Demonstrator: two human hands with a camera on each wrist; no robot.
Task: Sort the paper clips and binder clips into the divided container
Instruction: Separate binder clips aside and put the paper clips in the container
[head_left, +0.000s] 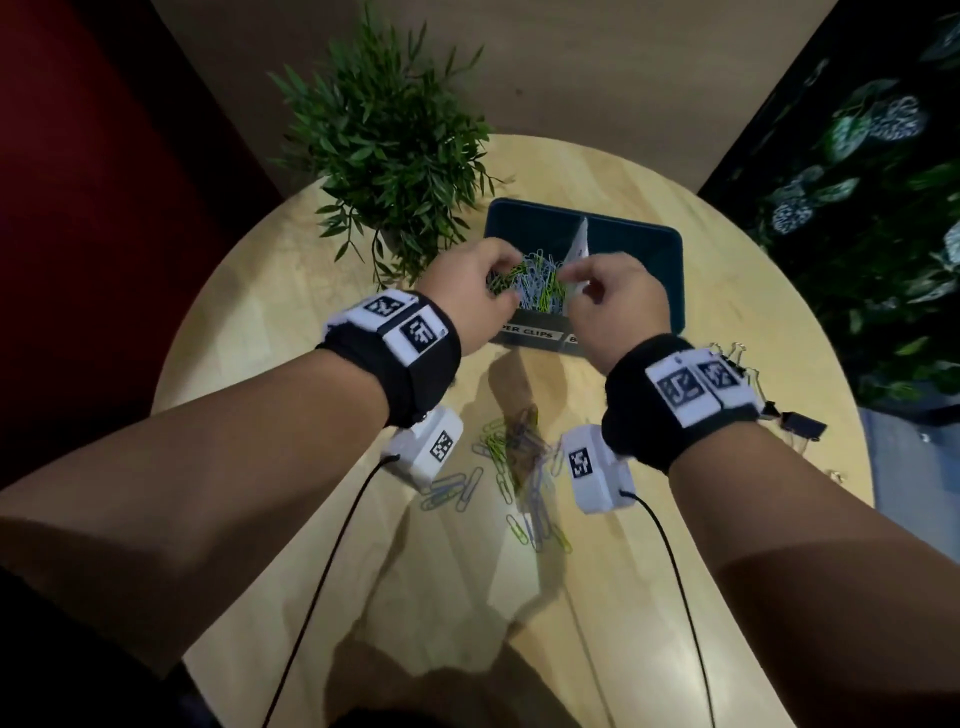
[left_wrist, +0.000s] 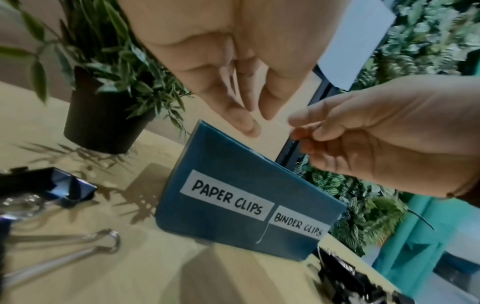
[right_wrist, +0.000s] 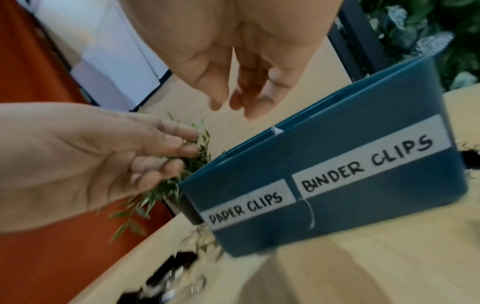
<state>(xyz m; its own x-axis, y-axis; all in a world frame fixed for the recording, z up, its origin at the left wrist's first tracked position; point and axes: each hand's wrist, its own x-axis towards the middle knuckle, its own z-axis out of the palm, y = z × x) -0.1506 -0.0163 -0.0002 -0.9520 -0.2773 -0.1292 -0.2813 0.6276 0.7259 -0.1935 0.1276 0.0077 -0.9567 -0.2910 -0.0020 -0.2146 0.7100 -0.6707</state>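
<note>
Teal divided container (head_left: 670, 280), left compartment heaped with paper clips (head_left: 535, 283). Above that heap, left hand (head_left: 470, 291) and right hand (head_left: 618, 306), fingers loosely spread, empty.

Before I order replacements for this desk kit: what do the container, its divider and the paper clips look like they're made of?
Container: apparently matte teal plastic, with moulded rounded rim and corners. Divider: thin white sheet, probably card or paper. Paper clips: bent wire in green and pale blue, probably plastic-coated or painted metal.
</note>
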